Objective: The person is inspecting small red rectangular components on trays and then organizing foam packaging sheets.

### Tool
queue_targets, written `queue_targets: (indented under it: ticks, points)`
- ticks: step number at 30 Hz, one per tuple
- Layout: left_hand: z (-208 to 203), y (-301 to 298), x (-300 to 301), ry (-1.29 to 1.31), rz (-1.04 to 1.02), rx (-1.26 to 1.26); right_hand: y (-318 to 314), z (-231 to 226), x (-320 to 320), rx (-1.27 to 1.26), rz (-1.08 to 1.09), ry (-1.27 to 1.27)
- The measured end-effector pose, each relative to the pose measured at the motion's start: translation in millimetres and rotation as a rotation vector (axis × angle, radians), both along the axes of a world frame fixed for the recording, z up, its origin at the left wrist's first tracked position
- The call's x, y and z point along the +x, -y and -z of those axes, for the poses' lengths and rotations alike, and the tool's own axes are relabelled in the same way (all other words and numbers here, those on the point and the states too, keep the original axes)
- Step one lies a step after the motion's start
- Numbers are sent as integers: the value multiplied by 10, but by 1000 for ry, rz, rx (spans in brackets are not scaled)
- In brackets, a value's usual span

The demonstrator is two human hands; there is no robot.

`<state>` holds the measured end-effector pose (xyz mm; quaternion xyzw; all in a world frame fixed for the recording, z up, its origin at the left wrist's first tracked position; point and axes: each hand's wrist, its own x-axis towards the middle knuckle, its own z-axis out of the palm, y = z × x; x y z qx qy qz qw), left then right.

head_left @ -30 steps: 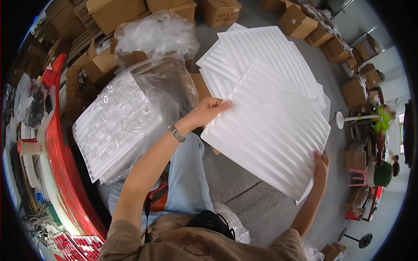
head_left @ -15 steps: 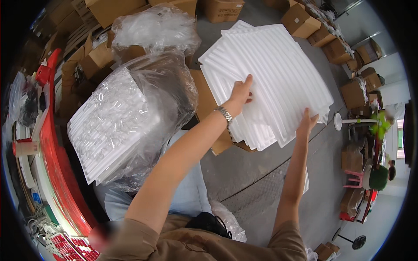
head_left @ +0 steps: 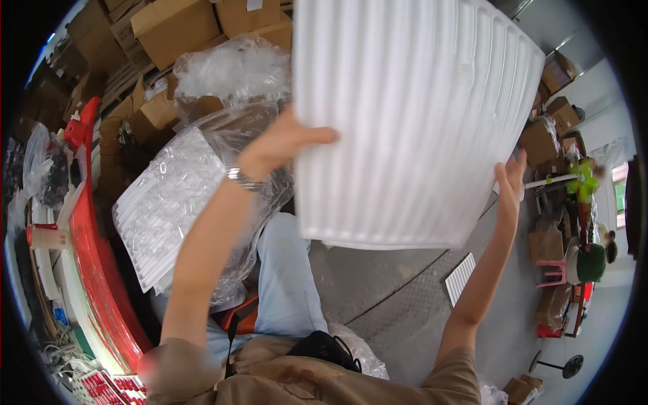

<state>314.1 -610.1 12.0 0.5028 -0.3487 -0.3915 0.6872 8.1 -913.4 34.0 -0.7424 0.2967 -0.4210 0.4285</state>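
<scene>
A stack of white ribbed plastic sheets [head_left: 405, 128] is held up before me, its front sheet slightly blurred. My left hand [head_left: 287, 142] grips its left edge, thumb lying on the front face and the other fingers hidden behind it. At the opposite edge, my right hand [head_left: 511, 181] holds the lower right side, fingers pointing up. A metal watch [head_left: 243, 178] circles my left wrist. Left of my knee, more white ribbed sheets [head_left: 172, 209] lie inside a clear plastic bag [head_left: 233, 145].
Cardboard boxes [head_left: 175, 30] and a bundle of clear plastic film [head_left: 229, 67] stand at the far left. A red-edged bench [head_left: 101, 270] curves along my left. One small ribbed white piece [head_left: 460, 278] lies on the grey floor [head_left: 364, 283]. A pink stool [head_left: 552, 271] stands at right.
The white sheets have been lifted from the cardboard on the floor and raised toward me, now upright. My left hand moved left to their edge; my right hand moved outward to the right.
</scene>
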Motion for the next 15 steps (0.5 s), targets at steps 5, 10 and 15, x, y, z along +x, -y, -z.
queue_targets:
  ticks: [5,10,15]
  points:
    - [-461,-1226,154,341,-192,298,-824,198,434,355,-480,214]
    - [-303,-1916,-147,268,-149,120,-1657,555,595,393,-537,371]
    - [90,-1882,-184,237,-410,-175,-1862,590,715,348,-585,406]
